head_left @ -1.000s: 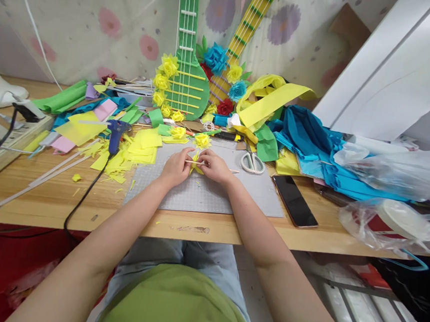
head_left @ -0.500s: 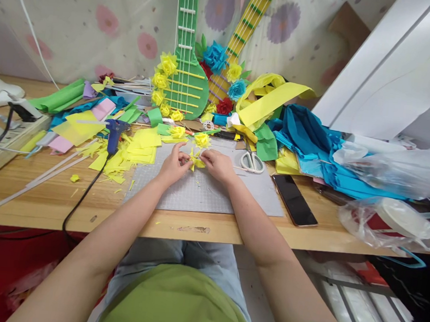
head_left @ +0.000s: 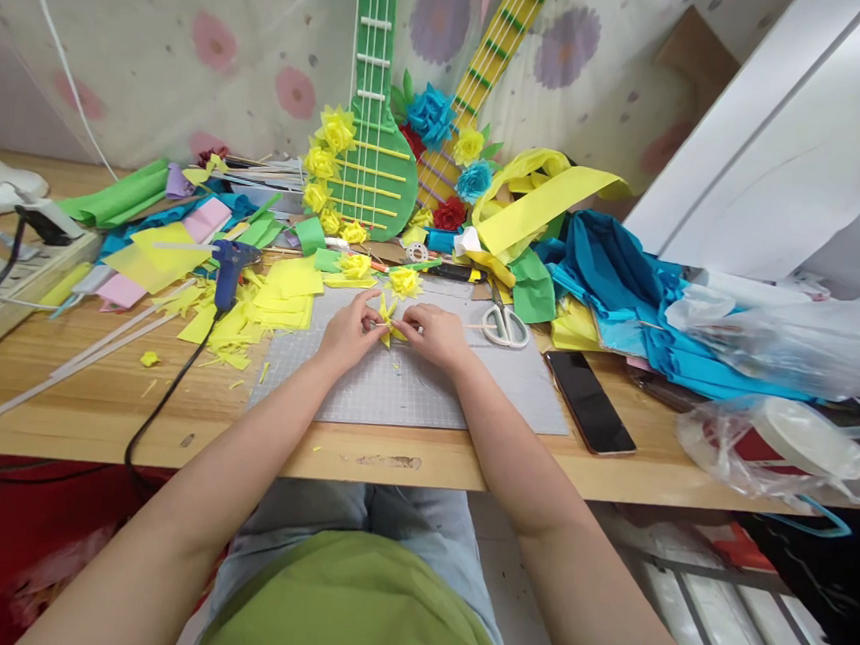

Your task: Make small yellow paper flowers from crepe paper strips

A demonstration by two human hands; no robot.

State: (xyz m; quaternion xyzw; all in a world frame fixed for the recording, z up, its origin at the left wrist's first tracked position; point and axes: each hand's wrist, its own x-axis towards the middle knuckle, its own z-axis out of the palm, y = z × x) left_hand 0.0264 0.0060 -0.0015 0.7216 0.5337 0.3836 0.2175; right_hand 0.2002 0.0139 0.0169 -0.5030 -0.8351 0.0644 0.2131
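Observation:
Over the grey cutting mat [head_left: 348, 396], my two hands meet at a small yellow paper flower [head_left: 389, 311] with pointed petals. My left hand [head_left: 352, 332] pinches its left side between thumb and fingertips. From the right, my right hand [head_left: 435, 333] is closed on a thin stick [head_left: 481, 327], whose pale end shows beyond the knuckles; the other end reaches the flower, partly hidden by my fingers. Just behind the hands lie two finished yellow paper flowers [head_left: 404, 281]. White-handled scissors [head_left: 506, 326] rest on the mat to the right.
Yellow paper pieces [head_left: 282, 295] and a blue glue gun [head_left: 230, 270] with a black cord lie left. A phone [head_left: 590, 402] lies right, near blue crepe paper [head_left: 607, 268]. Green [head_left: 379, 168] and yellow [head_left: 490, 57] paper-covered guitars decorated with flowers lean at the back.
The yellow flower has turned between my fingers and its petals stand more upright. My left hand has come slightly closer to the right, its fingers less raised. More of the stick shows at right.

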